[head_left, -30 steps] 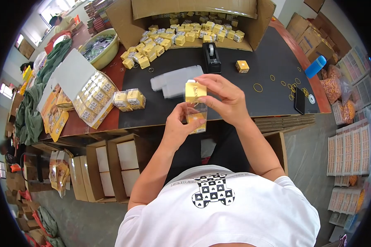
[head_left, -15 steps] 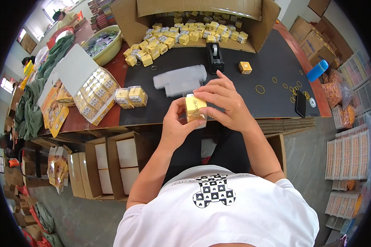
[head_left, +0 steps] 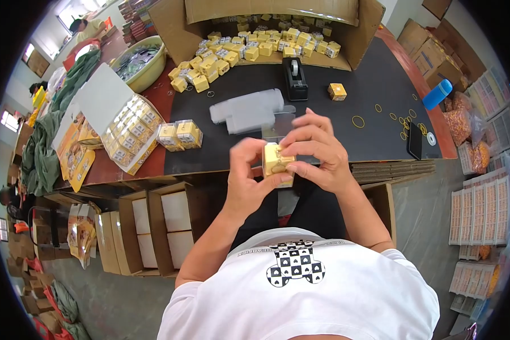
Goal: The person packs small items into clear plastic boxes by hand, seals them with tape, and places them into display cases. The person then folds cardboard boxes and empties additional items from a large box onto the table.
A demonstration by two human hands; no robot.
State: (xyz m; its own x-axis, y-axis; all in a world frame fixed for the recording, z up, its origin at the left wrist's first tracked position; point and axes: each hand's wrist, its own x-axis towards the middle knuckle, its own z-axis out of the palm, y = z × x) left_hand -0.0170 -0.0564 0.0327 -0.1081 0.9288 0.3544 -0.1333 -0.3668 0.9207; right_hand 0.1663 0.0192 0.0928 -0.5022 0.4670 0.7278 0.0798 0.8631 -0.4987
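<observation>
A clear plastic box with yellow cubes inside [head_left: 279,159] is held between both hands over the table's front edge, its clear flap standing up at the far side. My left hand [head_left: 245,175] grips its left side, fingertips slightly blurred. My right hand [head_left: 318,154] has thumb and fingertips pressed on its top and right side. Beyond them lie flat clear plastic sleeves [head_left: 246,110]. To the left stand two filled clear packs [head_left: 179,135] beside an open white carton [head_left: 131,133] of packed cubes.
Loose yellow cubes [head_left: 252,54] spill from a cardboard box [head_left: 368,34]. Behind the hands is a black tape dispenser [head_left: 296,82], with a single cube [head_left: 337,92] to its right. Rubber bands, a phone [head_left: 414,141] and a blue bottle [head_left: 437,94] lie at the right. A person [head_left: 85,29] sits far left.
The yellow cube at the top has gone down into the clear box. Both hands have shifted slightly right and nearer the body, and the clear flap now shows upright.
</observation>
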